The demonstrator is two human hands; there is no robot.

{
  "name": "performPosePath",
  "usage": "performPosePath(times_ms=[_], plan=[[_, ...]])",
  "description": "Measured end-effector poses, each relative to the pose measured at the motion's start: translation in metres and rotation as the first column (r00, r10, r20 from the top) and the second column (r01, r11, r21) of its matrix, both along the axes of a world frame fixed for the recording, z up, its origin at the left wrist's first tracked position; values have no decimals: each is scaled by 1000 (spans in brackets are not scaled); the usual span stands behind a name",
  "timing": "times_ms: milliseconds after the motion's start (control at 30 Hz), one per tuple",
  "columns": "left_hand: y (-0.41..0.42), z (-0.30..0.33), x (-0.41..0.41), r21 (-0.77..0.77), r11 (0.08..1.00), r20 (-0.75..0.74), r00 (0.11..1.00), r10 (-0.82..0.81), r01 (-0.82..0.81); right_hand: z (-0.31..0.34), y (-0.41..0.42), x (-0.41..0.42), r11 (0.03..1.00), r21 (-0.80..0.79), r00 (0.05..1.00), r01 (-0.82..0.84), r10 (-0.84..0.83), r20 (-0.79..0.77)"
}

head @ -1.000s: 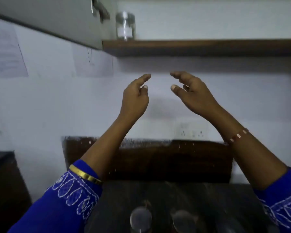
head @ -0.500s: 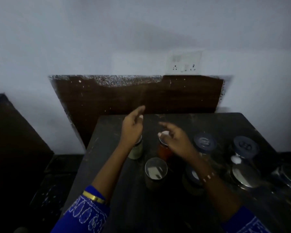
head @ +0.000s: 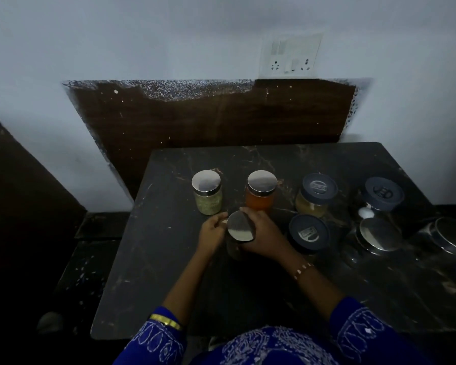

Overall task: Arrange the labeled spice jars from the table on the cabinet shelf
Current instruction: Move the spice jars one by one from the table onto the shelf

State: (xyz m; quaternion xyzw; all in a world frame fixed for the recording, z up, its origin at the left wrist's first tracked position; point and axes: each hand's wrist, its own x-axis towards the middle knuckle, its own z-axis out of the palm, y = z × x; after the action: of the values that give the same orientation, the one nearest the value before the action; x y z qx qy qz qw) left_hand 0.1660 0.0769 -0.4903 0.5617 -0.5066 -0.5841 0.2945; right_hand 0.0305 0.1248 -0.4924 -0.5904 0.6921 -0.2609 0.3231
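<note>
On the dark table both my hands close around a dark glass jar with a steel lid. My left hand holds its left side and my right hand wraps its right side. Behind it stand a jar of greenish spice and a jar of orange-red spice, both with steel lids. The cabinet shelf is out of view.
To the right are two jars with dark blue lids, a third blue-lidded container, and steel-lidded containers. A wooden panel and a wall socket lie behind the table.
My view dropped from the shelf to the table. Both hands came down from near the shelf and now grip the dark jar at the front.
</note>
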Motion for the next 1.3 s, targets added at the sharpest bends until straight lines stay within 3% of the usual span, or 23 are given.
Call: performPosePath(times_ms=[133,267,367,433,533,600,667,733,800,867,933,1000,1067,1200,1300], plan=[[9,8,6,-26,1000,-50,999,0,-1,15,0,-6,980,-88,959,181,-156,237],[13,34,5,-115,993,-190,980,-53,31,50,-6,-12,941,-30,789,336,-264,555],[14,54,2,-157,984,-300,946,-125,81,72,-11,-10,898,-38,707,439,-319,631],[13,62,0,-170,970,-298,929,-217,172,82,-13,-10,871,-34,664,490,-347,662],[8,70,-4,-115,971,-345,909,-236,208,92,-12,-13,866,1,616,500,-356,703],[2,74,-3,-9,976,-530,827,-188,216,98,-9,-20,887,-19,617,461,-306,725],[-3,76,0,111,958,-732,674,-100,263,103,-7,-26,915,-74,631,396,-212,746],[-7,74,2,169,937,-823,567,-36,305,106,-5,-30,940,-109,665,323,-144,733],[-6,73,-1,203,922,-846,533,-5,330,105,-5,-27,961,-105,679,257,-102,727],[-4,74,-8,214,914,-828,560,-16,343,104,-4,-20,964,-105,644,245,-81,761],[-5,74,-13,195,929,-761,646,-60,315,104,-4,-14,941,-132,586,312,-81,806],[-8,74,-16,117,964,-602,789,-122,238,104,-5,-11,901,-147,579,407,-131,805],[-7,78,-18,5,979,-405,895,-186,206,103,-7,-9,862,-173,639,477,-205,742],[-1,86,-20,-92,982,-333,924,-186,165,103,-10,-3,826,-238,709,512,-250,660],[0,91,-20,-168,970,-327,919,-222,175,106,-12,-5,837,-201,685,509,-252,683]])
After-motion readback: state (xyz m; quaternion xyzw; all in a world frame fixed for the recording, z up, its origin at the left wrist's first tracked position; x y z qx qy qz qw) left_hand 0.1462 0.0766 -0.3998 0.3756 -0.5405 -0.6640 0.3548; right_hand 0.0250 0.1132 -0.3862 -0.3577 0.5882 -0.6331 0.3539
